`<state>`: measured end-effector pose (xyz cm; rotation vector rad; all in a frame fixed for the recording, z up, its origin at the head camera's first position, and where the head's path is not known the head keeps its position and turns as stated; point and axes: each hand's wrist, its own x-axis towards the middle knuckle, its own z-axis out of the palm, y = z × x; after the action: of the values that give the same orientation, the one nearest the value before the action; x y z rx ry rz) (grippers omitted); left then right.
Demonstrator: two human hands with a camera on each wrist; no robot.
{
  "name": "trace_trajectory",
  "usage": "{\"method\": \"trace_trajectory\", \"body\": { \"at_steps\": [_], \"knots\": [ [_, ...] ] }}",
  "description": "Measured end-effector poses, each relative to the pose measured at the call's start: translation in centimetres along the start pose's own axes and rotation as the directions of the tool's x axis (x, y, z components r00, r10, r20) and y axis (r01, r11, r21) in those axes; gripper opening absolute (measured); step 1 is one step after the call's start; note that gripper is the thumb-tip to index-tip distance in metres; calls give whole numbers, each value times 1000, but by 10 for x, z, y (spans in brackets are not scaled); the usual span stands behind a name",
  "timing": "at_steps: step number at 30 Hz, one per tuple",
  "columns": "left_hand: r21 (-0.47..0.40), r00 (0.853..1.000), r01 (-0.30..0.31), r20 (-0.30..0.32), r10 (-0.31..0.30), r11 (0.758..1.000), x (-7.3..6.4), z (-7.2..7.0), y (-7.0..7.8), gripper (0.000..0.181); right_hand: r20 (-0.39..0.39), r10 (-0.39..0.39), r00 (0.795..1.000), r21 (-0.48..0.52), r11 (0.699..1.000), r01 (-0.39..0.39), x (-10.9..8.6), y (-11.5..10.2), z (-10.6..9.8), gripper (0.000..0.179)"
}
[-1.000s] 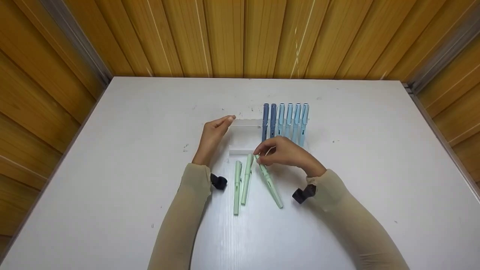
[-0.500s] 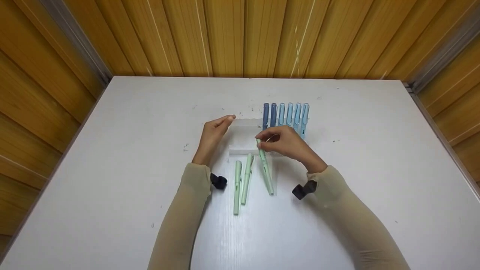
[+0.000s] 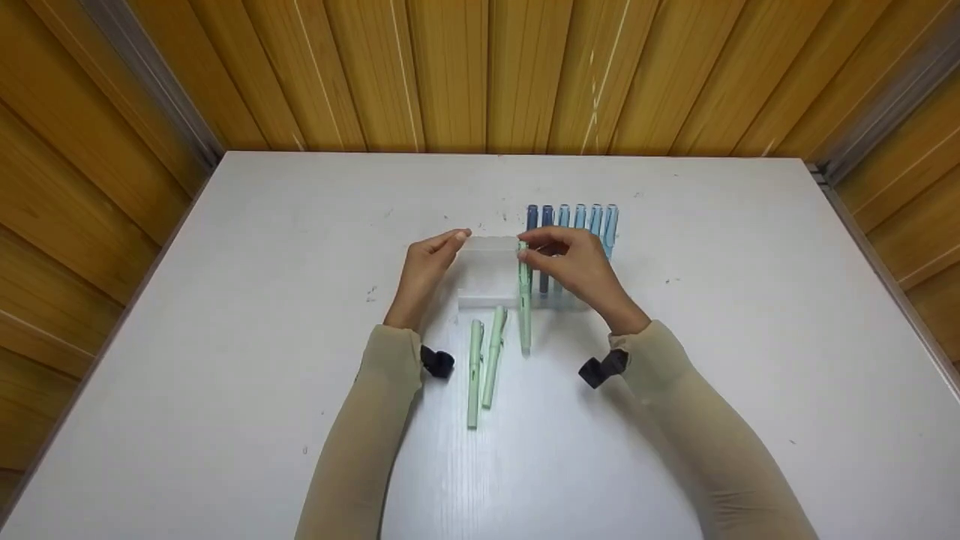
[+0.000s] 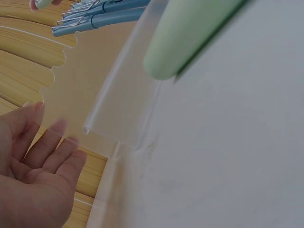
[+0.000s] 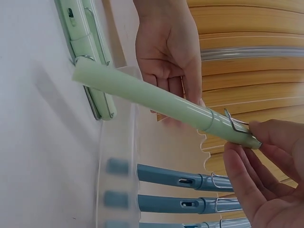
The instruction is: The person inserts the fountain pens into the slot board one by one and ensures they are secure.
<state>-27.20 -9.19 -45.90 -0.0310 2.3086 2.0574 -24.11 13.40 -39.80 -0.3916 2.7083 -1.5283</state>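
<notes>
My right hand (image 3: 581,259) pinches the capped end of a pale green pen (image 3: 525,319) between thumb and fingers. The pen slants down over the front trough of a clear plastic pen stand (image 3: 484,302); in the right wrist view its free end (image 5: 95,76) overlaps the green pens on the table. At the stand's left edge, my left hand (image 3: 426,274) holds the wavy-topped back panel (image 4: 80,85), its thumb at the edge and fingers behind. Dark blue pens (image 3: 532,217) and light blue pens (image 3: 596,217) stand in the right part, partly hidden by my right hand.
Two more pale green pens, a left one (image 3: 474,382) and a right one (image 3: 493,360), lie on the white table (image 3: 225,337) in front of the stand. A wood-patterned wall (image 3: 487,75) rises behind the table.
My right hand has lifted the green pen off the table and carried it away from me to the stand, turning it more upright. My left hand has stayed put.
</notes>
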Motion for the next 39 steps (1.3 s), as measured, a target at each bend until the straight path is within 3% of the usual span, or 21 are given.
{"method": "trace_trajectory", "body": {
  "at_steps": [14,20,39],
  "knots": [
    [-12,1000,-29,1,29,1000,-3,-2,1,36,-162,-43,986,97,994,59,10,-4,-3,29],
    [-8,999,-33,2,33,999,-3,-1,1,36,-187,-27,982,106,993,48,13,-6,-3,29],
    [12,1000,-21,3,21,1000,-1,0,1,38,-253,-92,963,101,987,121,21,-3,-5,31]
  ]
}}
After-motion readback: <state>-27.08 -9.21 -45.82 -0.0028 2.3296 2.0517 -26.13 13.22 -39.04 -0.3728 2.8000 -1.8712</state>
